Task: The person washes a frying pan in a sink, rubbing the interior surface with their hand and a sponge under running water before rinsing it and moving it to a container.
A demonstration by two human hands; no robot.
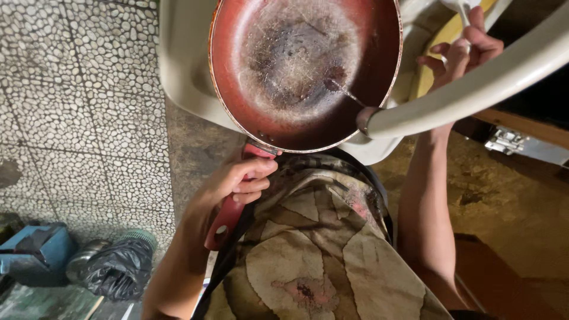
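Observation:
My left hand (237, 184) grips the red handle (228, 216) of a worn red frying pan (305, 65), held over a white sink basin (184, 65). The pan's inside is scratched and dark in the middle. A thin stream of water (344, 92) runs from the spout of a curved white tap pipe (474, 89) into the pan. My right hand (465, 50) reaches up past the pipe and closes on a white tap handle (465, 9) at the top edge. My patterned clothing (314, 249) fills the lower middle.
Pebble-patterned floor tiles (77, 106) lie to the left. A black plastic bag (115, 269), a metal bowl and a blue container (32, 249) sit at the lower left. A brownish stained floor (504, 195) and a metal fitting (504, 142) are on the right.

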